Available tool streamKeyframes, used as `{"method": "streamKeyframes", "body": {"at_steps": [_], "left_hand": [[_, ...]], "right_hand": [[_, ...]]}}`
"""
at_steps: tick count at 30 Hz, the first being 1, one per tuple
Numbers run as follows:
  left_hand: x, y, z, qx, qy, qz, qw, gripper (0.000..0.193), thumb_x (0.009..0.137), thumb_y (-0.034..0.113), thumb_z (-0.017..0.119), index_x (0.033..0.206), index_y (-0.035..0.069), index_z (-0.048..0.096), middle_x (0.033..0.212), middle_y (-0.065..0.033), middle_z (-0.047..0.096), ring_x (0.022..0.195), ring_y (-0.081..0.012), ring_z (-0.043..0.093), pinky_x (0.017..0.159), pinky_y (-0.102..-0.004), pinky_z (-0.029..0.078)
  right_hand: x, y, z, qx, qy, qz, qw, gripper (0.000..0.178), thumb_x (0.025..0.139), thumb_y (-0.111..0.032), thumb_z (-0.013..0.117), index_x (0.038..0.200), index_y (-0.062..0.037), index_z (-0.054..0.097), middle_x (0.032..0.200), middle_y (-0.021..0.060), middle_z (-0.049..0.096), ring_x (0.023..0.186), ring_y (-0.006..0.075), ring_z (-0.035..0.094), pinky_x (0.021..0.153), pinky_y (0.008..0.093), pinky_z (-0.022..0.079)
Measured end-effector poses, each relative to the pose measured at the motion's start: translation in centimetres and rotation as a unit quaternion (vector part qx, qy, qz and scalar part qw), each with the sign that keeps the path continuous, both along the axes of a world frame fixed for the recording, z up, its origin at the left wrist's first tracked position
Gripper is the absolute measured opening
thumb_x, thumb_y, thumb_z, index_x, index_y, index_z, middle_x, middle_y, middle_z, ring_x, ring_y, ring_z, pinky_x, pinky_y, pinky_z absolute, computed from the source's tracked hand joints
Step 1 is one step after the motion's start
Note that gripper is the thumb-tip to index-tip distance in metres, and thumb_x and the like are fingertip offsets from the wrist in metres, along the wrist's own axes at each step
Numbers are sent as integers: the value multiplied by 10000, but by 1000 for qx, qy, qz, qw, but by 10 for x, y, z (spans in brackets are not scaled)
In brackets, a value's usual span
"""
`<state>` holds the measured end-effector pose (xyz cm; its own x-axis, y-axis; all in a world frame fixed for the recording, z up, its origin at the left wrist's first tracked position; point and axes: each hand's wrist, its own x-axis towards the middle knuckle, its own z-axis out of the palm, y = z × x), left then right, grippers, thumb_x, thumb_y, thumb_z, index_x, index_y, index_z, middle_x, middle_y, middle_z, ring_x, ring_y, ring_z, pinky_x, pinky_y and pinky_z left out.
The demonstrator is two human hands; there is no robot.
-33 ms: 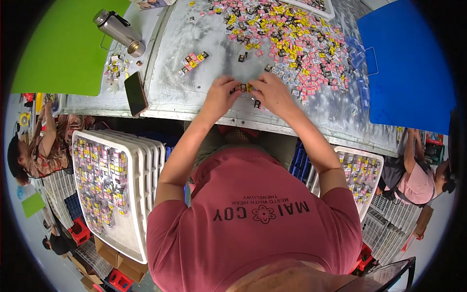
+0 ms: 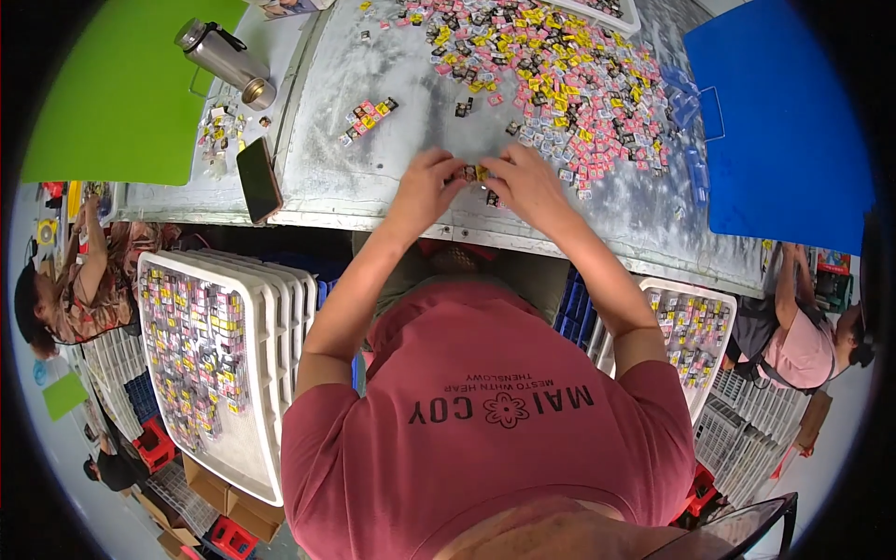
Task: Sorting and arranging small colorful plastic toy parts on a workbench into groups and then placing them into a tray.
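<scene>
Near the front edge of the grey table, my left hand [image 2: 427,189] and my right hand [image 2: 528,191] face each other with fingertips pinched. Between them is a short row of small square pieces [image 2: 472,174], dark and yellow, with the ends hidden by my fingers. One dark piece [image 2: 494,199] lies just below my right fingertips. Farther left, a small block of pink, yellow and black pieces [image 2: 368,119] sits together on the table. A little dark cluster [image 2: 464,108] lies beyond my hands. To the right spreads a large heap of loose pieces [image 2: 583,103] in pink, yellow, white and black.
A phone [image 2: 259,180] and a steel flask [image 2: 224,53] lie at the left, beside a green board [image 2: 112,103]. A blue board [image 2: 784,121] stands at the right. White trays of pieces [image 2: 191,355] flank me below the table. Other people work at both sides.
My left hand has shifted very slightly to the right, and the pieces between my fingertips have moved a little with it. Everything else looks the same.
</scene>
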<state>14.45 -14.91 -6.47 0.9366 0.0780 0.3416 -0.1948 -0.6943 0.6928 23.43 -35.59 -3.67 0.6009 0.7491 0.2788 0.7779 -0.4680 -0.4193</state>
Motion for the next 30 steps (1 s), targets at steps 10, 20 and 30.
{"method": "streamKeyframes", "body": {"at_steps": [10, 20, 30], "left_hand": [[-32, -41, -7, 20, 44, -116, 992, 324, 836, 86, 768, 1156, 60, 731, 1087, -133, 655, 1026, -358, 610, 890, -437, 519], [-30, -42, -12, 32, 34, -90, 995, 280, 834, 100, 763, 1111, 58, 740, 1080, -137, 668, 1021, -344, 612, 912, -436, 517], [-25, -36, -12, 20, 38, -79, 996, 247, 795, 70, 781, 1037, 26, 750, 972, -132, 659, 970, -348, 631, 862, -439, 522]], "right_hand": [[-71, -50, -6, -24, 49, -96, 994, 297, 850, -158, 775, 1141, -112, 738, 1011, 108, 607, 952, 322, 629, 790, 430, 530], [-62, -55, -8, -1, 56, -83, 995, 328, 840, -88, 737, 1154, -37, 659, 1102, 143, 590, 1007, 338, 632, 858, 435, 531], [-49, -62, -13, 17, 102, -47, 994, 226, 873, -29, 719, 1091, -25, 660, 1083, 140, 603, 899, 333, 667, 798, 417, 548]]}}
